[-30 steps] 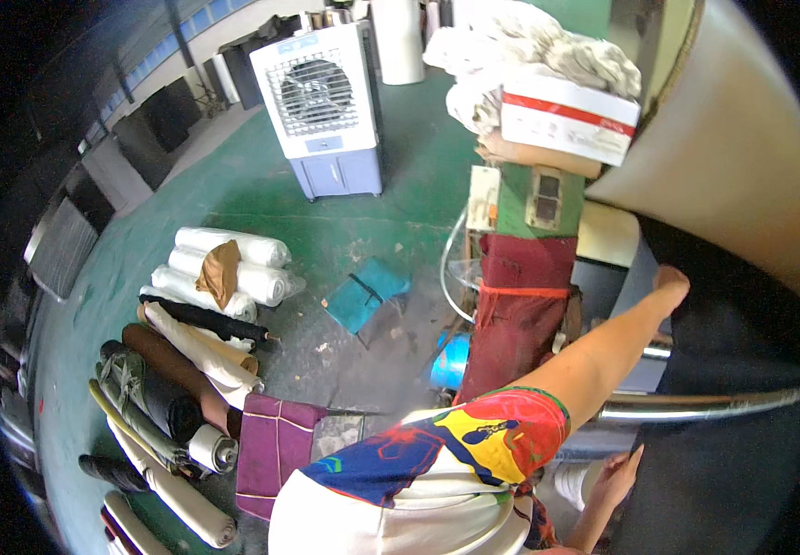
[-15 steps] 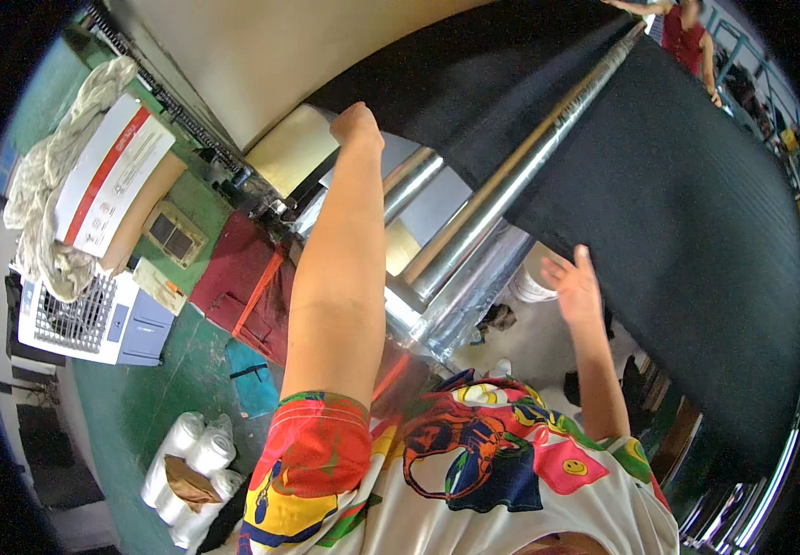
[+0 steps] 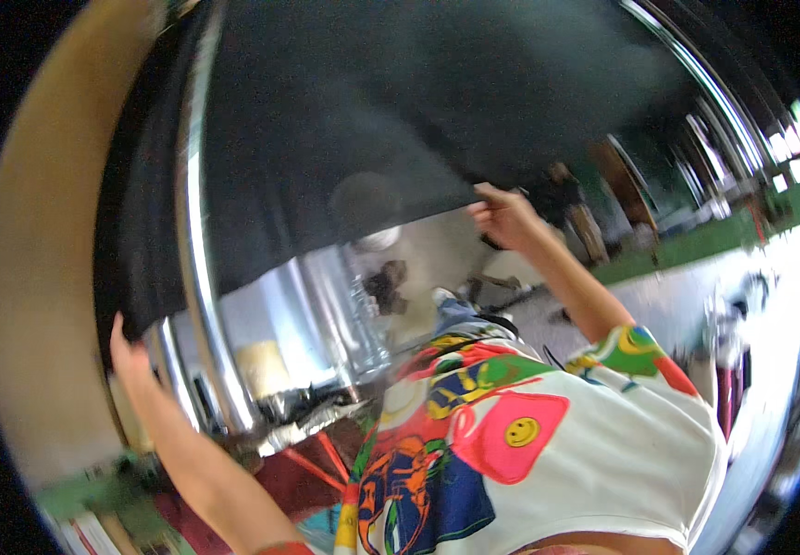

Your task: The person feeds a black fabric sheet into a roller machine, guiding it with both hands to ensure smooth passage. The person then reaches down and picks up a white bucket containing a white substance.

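A wide sheet of black fabric (image 3: 326, 120) spreads over the upper middle of the view and runs over a shiny metal roller (image 3: 194, 194). My right hand (image 3: 508, 220) is closed, pinching the sheet's near edge at the right. At the left, my left hand (image 3: 129, 353) is beside the fabric's near left corner, blurred, with one finger or thumb stretched upward. Whether it touches the cloth is unclear. Between my arms, below the fabric's edge, are shiny metal cylinders (image 3: 330, 314).
A large beige panel (image 3: 43, 250) rises along the left. Red straps (image 3: 330, 455) cross a dark red cover below the rollers. Beyond my right hand, a person (image 3: 576, 208) stands in the background near a green-edged strip (image 3: 677, 245). Long metal bars (image 3: 696, 74) run along the upper right.
My view has swung to the right. My right hand has gone from open beside the fabric to pinching its edge. My left hand's fist has loosened, with a finger or thumb stretched out.
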Action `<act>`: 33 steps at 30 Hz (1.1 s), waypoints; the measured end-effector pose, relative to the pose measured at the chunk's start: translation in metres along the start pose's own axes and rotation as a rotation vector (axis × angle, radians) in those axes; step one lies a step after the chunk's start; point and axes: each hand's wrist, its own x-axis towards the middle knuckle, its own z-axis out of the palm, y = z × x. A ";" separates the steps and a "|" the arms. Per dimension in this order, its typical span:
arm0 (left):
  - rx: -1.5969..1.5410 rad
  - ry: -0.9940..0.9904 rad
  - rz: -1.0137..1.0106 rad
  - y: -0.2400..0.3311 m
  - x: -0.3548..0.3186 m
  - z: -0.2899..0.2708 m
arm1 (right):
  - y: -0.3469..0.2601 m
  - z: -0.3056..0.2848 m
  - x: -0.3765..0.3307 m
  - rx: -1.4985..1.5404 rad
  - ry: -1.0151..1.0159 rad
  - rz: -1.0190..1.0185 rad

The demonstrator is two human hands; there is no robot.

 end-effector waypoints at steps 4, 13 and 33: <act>0.230 0.184 0.207 0.012 0.042 -0.082 | 0.051 0.031 -0.020 -0.067 0.001 0.011; 0.072 0.137 0.101 0.010 0.009 -0.010 | 0.091 0.039 -0.032 -0.199 -0.234 0.067; -0.450 0.574 0.199 0.006 -0.030 -0.031 | 0.133 0.137 -0.030 -0.516 -0.463 0.196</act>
